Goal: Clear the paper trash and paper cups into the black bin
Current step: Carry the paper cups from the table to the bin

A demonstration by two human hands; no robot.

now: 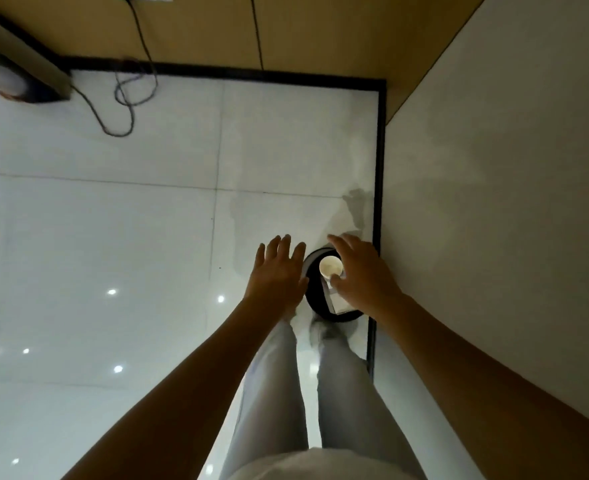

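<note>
The black bin stands on the floor against the right wall, just ahead of my feet. A white paper cup sits upright inside its opening, its rim facing up, and looks smaller and lower than my hands. A piece of white paper lies in the bin beside it. My right hand hovers over the bin with fingers spread, thumb near the cup but not gripping it. My left hand is held flat with fingers spread, just left of the bin, holding nothing.
Glossy white floor tiles stretch to the left. A black baseboard runs along the white right wall. A dark cable loops on the floor at the far left near a grey object. My legs stand below the bin.
</note>
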